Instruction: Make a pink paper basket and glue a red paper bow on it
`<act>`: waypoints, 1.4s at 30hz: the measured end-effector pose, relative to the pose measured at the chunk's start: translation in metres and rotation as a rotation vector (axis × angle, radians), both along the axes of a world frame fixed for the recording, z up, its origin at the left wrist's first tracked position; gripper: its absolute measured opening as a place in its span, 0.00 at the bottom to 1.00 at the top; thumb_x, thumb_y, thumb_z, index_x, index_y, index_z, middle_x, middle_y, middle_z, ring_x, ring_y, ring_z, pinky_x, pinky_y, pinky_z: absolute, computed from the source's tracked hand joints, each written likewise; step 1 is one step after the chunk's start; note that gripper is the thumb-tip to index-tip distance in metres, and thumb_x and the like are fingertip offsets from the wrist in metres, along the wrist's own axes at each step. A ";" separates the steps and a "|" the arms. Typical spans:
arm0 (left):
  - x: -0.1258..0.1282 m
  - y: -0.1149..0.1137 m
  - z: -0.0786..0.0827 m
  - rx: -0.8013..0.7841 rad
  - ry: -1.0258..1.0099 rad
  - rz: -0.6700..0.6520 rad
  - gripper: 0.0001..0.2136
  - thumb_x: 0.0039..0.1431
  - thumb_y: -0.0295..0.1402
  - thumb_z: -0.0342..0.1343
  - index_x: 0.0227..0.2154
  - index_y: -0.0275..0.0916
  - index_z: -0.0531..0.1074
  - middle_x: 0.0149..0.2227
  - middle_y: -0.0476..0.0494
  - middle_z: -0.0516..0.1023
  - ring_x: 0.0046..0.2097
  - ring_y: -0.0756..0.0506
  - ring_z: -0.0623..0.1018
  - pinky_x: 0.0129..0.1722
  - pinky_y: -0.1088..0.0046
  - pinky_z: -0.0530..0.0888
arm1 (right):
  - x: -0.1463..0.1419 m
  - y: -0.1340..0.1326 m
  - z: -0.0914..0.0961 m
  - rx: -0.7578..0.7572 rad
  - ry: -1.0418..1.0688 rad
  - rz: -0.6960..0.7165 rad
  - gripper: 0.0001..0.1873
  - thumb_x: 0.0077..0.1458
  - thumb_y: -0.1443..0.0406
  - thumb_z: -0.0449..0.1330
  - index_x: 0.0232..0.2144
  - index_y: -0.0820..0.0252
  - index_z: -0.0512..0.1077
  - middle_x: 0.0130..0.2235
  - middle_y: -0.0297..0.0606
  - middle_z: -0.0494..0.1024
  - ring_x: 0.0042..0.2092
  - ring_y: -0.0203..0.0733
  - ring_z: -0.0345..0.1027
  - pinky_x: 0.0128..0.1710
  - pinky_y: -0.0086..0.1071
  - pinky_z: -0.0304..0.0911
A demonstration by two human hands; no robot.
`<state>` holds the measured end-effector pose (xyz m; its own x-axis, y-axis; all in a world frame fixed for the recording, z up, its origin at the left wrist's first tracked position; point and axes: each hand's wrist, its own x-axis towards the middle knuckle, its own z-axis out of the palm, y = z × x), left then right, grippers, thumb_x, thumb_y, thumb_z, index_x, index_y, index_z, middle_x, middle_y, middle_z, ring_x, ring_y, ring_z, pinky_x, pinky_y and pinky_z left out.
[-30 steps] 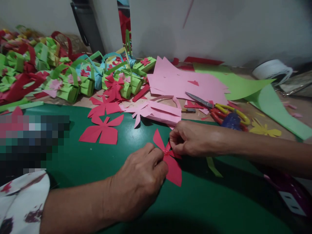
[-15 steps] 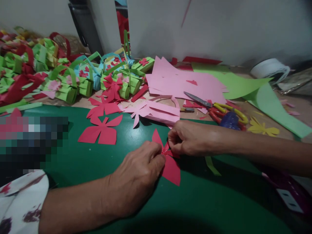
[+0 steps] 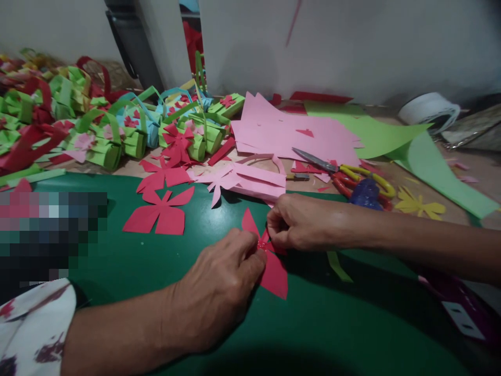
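A red paper butterfly (image 3: pixel 275 277) with a shiny, glue-like spot at its middle lies on the green mat (image 3: pixel 219 334). My left hand (image 3: pixel 230 282) pinches its left side near that spot. Across from it, my right hand (image 3: pixel 287 222) is closed at the upper right edge of the butterfly, thumb and fingertips pressed together on the paper. Parts of its wings are hidden under my fingers. To the left lie more red paper butterflies (image 3: pixel 156 214). Just behind my hands sits a pink paper bag (image 3: pixel 260 180) with a handle, a pink paper butterfly (image 3: pixel 216 183) at its left.
Scissors (image 3: pixel 344 175) with yellow and red handles lie beyond my right forearm, by a yellow paper butterfly (image 3: pixel 420 203). Pink sheets (image 3: pixel 285 125) and green sheets (image 3: pixel 360 128) are stacked at the back. Several small paper bags (image 3: pixel 104 149) crowd the back left. A white tape roll (image 3: pixel 428 112) stands back right.
The view has shifted slightly, moving everything a little to the left. Both hands keep nearly the same pose on the red paper butterfly.
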<state>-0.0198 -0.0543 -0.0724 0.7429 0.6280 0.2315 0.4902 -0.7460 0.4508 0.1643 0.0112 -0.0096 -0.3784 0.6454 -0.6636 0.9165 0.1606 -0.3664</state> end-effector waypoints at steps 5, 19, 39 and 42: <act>-0.001 -0.001 0.002 0.001 -0.029 -0.024 0.09 0.58 0.21 0.47 0.40 0.33 0.69 0.37 0.40 0.68 0.37 0.46 0.66 0.34 0.70 0.69 | 0.001 0.000 -0.002 0.009 0.002 0.000 0.04 0.39 0.69 0.55 0.21 0.60 0.70 0.20 0.32 0.70 0.23 0.35 0.62 0.19 0.26 0.51; 0.005 0.002 0.007 -0.041 0.032 -0.016 0.10 0.61 0.23 0.44 0.41 0.32 0.69 0.36 0.40 0.67 0.37 0.46 0.66 0.34 0.69 0.68 | 0.000 -0.001 -0.002 0.033 0.011 0.014 0.05 0.40 0.69 0.54 0.21 0.60 0.70 0.20 0.33 0.72 0.22 0.35 0.63 0.18 0.25 0.51; 0.013 0.003 0.010 -0.086 0.041 0.052 0.12 0.64 0.32 0.42 0.33 0.35 0.70 0.33 0.41 0.67 0.36 0.45 0.67 0.34 0.67 0.68 | 0.002 -0.004 -0.003 0.073 0.036 0.057 0.06 0.40 0.70 0.54 0.21 0.59 0.70 0.21 0.32 0.73 0.24 0.35 0.64 0.20 0.26 0.52; 0.014 0.003 0.011 -0.104 0.047 0.061 0.12 0.64 0.32 0.42 0.32 0.35 0.70 0.33 0.41 0.67 0.35 0.45 0.67 0.34 0.67 0.68 | 0.003 -0.005 -0.002 0.089 0.042 0.059 0.05 0.40 0.70 0.55 0.23 0.59 0.70 0.22 0.32 0.72 0.25 0.36 0.64 0.20 0.25 0.52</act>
<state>-0.0054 -0.0511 -0.0615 0.7111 0.6912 0.1285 0.5555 -0.6644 0.5001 0.1675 0.0064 -0.0118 -0.4439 0.6765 -0.5876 0.8885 0.2472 -0.3866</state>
